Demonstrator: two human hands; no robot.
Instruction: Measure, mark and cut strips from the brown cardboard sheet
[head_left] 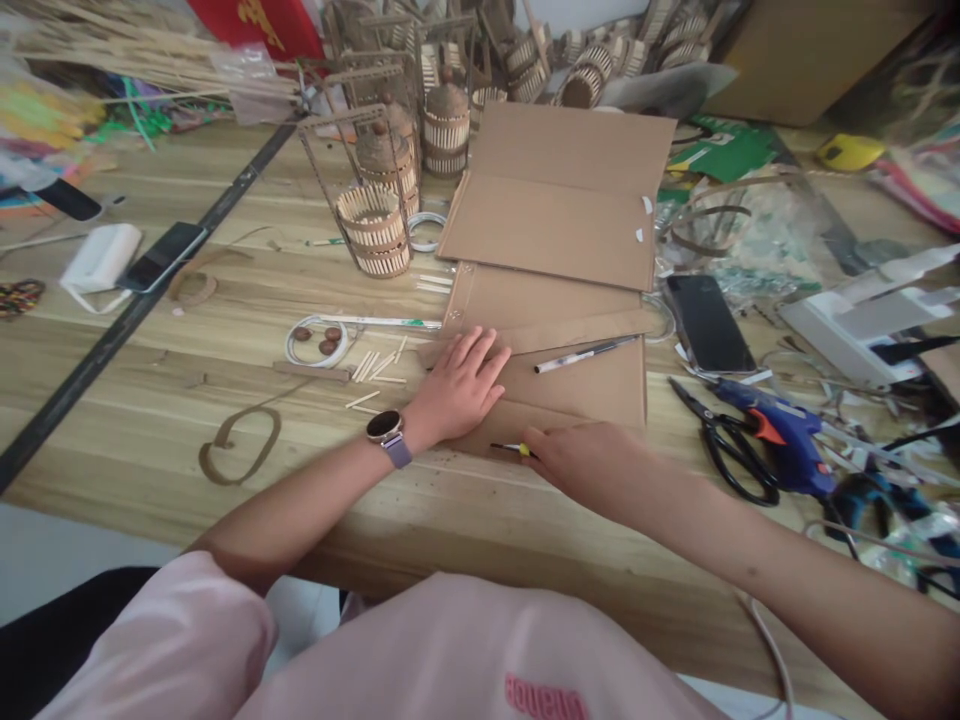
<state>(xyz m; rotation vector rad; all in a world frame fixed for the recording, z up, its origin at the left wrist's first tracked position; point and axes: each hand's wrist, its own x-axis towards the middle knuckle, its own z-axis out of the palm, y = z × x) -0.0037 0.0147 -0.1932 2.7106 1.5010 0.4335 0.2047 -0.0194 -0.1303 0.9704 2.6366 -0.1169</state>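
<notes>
My left hand lies flat with its fingers spread, pressing on a brown cardboard sheet. A watch is on that wrist. Near the sheet's front edge, my right hand is closed around a slim tool with a yellow collar. Its thin dark tip points left; its handle is hidden in my fist, so I cannot tell its exact kind. A narrow cardboard strip lies across the sheet beyond my left fingers. Beside the strip rests a pen.
Folded cardboard lies behind the sheet. Small stick-built baskets stand at the back. Short sticks and a white ring with brown beads are at left. Scissors, a blue glue gun and a phone are at right.
</notes>
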